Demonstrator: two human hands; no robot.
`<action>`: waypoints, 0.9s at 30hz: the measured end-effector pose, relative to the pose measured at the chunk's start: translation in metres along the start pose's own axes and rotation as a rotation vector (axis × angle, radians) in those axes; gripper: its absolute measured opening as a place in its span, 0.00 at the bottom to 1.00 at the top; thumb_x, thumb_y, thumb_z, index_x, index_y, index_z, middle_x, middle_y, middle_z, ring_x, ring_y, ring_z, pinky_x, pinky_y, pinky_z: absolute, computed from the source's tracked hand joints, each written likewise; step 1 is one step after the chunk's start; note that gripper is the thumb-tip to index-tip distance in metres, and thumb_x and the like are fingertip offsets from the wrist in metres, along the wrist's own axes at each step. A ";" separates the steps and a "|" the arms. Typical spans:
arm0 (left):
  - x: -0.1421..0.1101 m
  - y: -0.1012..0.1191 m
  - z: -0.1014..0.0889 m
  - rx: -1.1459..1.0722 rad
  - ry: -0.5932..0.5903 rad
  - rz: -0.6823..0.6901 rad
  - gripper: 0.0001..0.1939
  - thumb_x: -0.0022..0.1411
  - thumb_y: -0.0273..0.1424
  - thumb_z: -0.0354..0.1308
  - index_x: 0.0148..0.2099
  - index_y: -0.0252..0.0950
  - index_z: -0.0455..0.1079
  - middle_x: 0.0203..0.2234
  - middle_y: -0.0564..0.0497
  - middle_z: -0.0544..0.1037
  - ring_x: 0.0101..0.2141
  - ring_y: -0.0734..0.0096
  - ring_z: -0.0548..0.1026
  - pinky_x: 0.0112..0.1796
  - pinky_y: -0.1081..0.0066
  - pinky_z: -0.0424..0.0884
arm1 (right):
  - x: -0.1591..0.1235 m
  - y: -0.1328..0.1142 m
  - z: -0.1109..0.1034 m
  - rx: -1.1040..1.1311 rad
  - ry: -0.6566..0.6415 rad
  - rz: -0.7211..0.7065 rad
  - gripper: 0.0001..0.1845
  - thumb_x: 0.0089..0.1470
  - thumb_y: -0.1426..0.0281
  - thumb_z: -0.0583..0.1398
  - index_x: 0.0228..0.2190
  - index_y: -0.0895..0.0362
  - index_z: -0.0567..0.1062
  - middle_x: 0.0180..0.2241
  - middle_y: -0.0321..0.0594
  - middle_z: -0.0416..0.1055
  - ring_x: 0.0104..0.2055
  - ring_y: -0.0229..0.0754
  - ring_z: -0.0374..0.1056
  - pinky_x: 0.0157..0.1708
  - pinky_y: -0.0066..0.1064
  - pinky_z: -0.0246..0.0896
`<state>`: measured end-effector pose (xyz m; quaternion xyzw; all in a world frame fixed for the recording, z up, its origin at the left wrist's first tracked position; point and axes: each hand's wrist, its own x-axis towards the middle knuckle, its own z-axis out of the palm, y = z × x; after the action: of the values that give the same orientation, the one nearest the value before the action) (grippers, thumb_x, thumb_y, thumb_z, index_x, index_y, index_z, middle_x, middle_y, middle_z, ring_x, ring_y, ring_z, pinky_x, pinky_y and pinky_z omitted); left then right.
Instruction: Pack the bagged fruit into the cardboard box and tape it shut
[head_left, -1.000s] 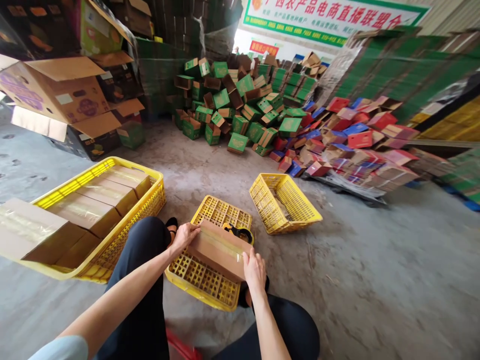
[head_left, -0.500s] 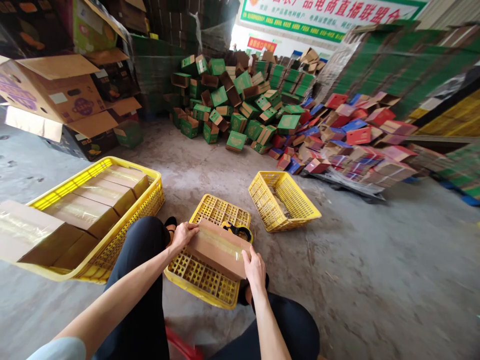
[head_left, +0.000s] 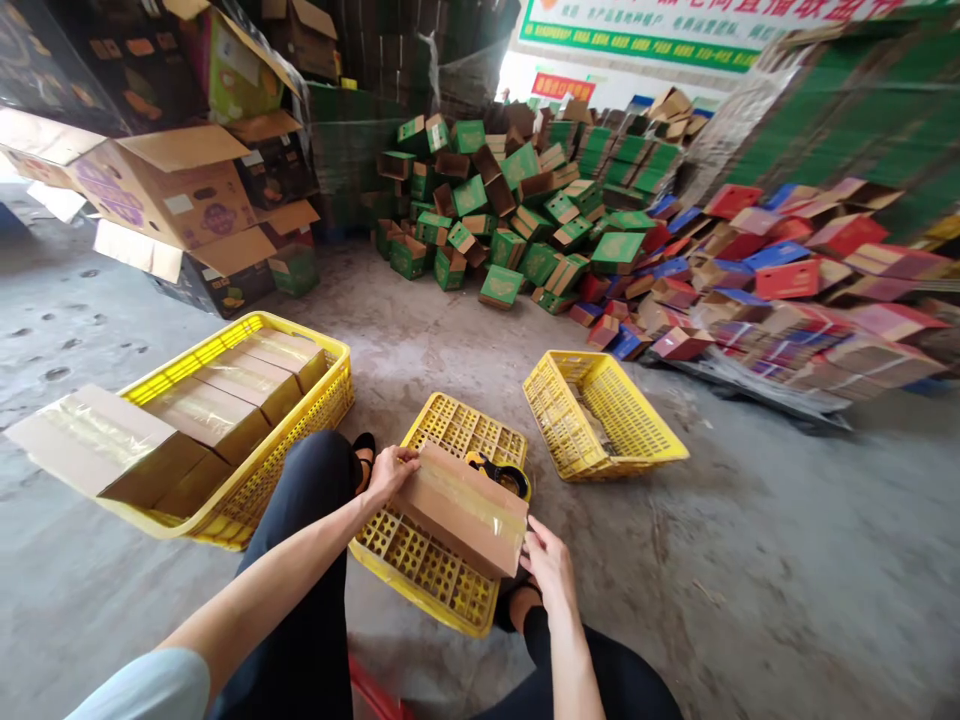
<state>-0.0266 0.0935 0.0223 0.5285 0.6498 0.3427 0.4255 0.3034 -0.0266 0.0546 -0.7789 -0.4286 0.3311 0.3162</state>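
A brown cardboard box [head_left: 463, 508] with clear tape along its top rests on an upturned yellow plastic crate [head_left: 420, 572]. At its left end, my left hand [head_left: 391, 473] is closed on the upper edge, thumb and fingers pressed on the cardboard. My right hand [head_left: 548, 565] is at the opposite end, its bent fingers against the end face where the tape ends; part of those fingers is hidden. Just behind the box, on the crate, lies a black and yellow tape dispenser [head_left: 498, 473].
To the left, a yellow basket [head_left: 343, 385] holds several taped boxes [head_left: 247, 385], one tilted box [head_left: 97, 435] sticking out over its rim. Another yellow basket [head_left: 637, 420] stands right of the crate. Piled green boxes [head_left: 501, 286] and red and blue boxes [head_left: 787, 279] lie beyond, with large cartons [head_left: 184, 190] at back left.
My right hand has shifted from the top edge of the box down around its right end. My left hand keeps its place on the box. The view has swung slightly left.
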 end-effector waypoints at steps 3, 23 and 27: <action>0.000 0.001 0.000 -0.063 -0.008 -0.037 0.17 0.56 0.31 0.68 0.48 0.33 0.82 0.34 0.49 0.83 0.34 0.67 0.80 0.36 0.72 0.73 | -0.004 0.003 -0.005 0.270 -0.019 0.160 0.26 0.54 0.60 0.60 0.51 0.61 0.79 0.42 0.50 0.80 0.44 0.52 0.81 0.41 0.42 0.81; -0.002 -0.018 -0.001 -0.104 -0.176 -0.021 0.23 0.59 0.43 0.64 0.48 0.30 0.83 0.34 0.45 0.86 0.35 0.59 0.82 0.34 0.70 0.73 | -0.004 0.013 0.005 0.040 0.079 0.127 0.25 0.45 0.55 0.68 0.40 0.59 0.84 0.38 0.49 0.85 0.41 0.53 0.82 0.40 0.38 0.77; -0.003 -0.017 -0.001 0.061 -0.144 0.059 0.16 0.61 0.37 0.61 0.45 0.33 0.84 0.38 0.43 0.86 0.44 0.52 0.82 0.43 0.66 0.73 | -0.006 0.012 0.008 -0.010 0.102 0.111 0.24 0.46 0.57 0.67 0.41 0.59 0.84 0.36 0.47 0.85 0.39 0.51 0.82 0.39 0.37 0.77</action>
<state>-0.0343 0.0871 0.0087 0.5833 0.6119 0.2962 0.4445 0.3003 -0.0356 0.0417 -0.8190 -0.3696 0.3058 0.3148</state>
